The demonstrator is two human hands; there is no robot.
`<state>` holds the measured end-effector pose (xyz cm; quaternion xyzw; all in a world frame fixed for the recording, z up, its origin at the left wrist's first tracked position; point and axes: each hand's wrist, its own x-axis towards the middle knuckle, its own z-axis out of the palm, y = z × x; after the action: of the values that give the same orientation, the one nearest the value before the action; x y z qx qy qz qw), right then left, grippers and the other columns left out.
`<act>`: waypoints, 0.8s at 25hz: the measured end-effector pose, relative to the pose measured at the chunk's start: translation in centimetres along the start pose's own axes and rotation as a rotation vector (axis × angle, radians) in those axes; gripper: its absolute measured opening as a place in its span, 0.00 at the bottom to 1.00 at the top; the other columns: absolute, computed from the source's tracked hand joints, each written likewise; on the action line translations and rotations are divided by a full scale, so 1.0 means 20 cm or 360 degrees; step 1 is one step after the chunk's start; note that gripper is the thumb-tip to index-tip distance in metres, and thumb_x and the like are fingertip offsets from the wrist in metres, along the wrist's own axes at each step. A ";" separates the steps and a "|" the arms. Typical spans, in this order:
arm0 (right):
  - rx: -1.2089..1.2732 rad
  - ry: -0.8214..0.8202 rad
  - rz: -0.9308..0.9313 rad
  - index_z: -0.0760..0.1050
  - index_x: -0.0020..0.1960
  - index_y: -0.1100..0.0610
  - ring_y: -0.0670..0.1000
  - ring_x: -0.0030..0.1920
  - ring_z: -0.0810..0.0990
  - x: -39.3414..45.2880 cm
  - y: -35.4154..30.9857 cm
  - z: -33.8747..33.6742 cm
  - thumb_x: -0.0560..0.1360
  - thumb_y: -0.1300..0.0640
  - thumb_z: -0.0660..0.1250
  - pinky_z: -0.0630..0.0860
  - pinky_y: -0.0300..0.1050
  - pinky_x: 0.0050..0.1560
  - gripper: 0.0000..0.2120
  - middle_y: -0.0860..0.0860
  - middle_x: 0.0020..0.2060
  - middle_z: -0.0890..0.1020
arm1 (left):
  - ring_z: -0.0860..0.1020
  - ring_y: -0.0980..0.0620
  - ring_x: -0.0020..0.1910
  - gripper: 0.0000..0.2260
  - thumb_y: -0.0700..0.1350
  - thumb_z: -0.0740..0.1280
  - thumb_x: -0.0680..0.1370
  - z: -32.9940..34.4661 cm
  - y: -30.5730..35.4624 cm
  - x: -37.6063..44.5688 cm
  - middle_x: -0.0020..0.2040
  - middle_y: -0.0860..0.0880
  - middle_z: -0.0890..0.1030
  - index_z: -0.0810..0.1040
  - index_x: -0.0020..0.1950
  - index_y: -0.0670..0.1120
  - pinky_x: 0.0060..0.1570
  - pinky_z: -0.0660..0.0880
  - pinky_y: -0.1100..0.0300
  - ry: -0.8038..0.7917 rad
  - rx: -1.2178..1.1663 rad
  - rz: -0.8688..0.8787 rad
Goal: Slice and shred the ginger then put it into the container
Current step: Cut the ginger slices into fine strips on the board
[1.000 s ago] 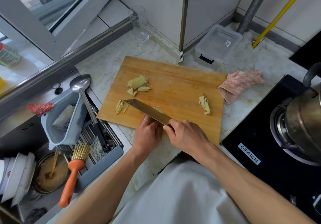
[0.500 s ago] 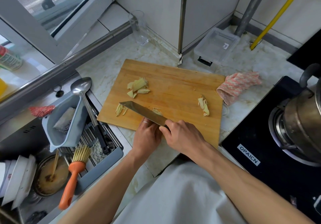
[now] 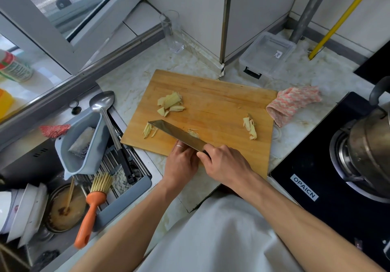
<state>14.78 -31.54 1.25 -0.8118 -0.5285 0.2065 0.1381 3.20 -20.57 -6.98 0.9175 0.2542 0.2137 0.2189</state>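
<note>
In the head view, the right hand [image 3: 226, 164] grips the knife [image 3: 177, 133] over the cutting board [image 3: 213, 103]. The left hand [image 3: 181, 162] lies beside the blade, its fingers hidden, grip unclear. Ginger shreds [image 3: 148, 131] lie at the knife tip, slices [image 3: 169, 103] farther back, and the container [image 3: 267, 55] stands beyond the board.

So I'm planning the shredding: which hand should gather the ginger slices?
Left. The right hand grips the knife; the left hand is nearer the ginger slices.
</note>
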 end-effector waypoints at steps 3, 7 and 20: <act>0.0053 -0.0053 0.0069 0.75 0.57 0.57 0.66 0.48 0.80 0.00 -0.01 -0.03 0.84 0.43 0.55 0.70 0.50 0.40 0.19 0.61 0.47 0.82 | 0.80 0.39 0.55 0.13 0.41 0.60 0.75 0.00 -0.01 0.00 0.55 0.40 0.81 0.84 0.48 0.40 0.45 0.75 0.60 0.0024 -0.0039 0.0028; 0.0009 -0.0038 0.0057 0.74 0.56 0.57 0.66 0.47 0.81 0.04 -0.01 -0.01 0.84 0.43 0.55 0.68 0.49 0.38 0.19 0.60 0.46 0.83 | 0.80 0.39 0.57 0.13 0.40 0.60 0.75 0.02 -0.03 0.00 0.55 0.40 0.81 0.84 0.47 0.39 0.44 0.79 0.54 0.0009 -0.0035 -0.0010; 0.0051 -0.0036 0.0040 0.75 0.55 0.57 0.66 0.47 0.81 0.04 -0.02 -0.01 0.84 0.44 0.56 0.67 0.48 0.38 0.18 0.60 0.46 0.83 | 0.79 0.38 0.56 0.14 0.41 0.59 0.76 0.01 -0.02 -0.01 0.54 0.40 0.81 0.84 0.47 0.39 0.42 0.78 0.54 0.0021 -0.0034 -0.0012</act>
<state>14.84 -30.74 1.50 -0.8137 -0.5163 0.2258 0.1426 3.06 -20.39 -7.44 0.9127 0.2568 0.2217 0.2279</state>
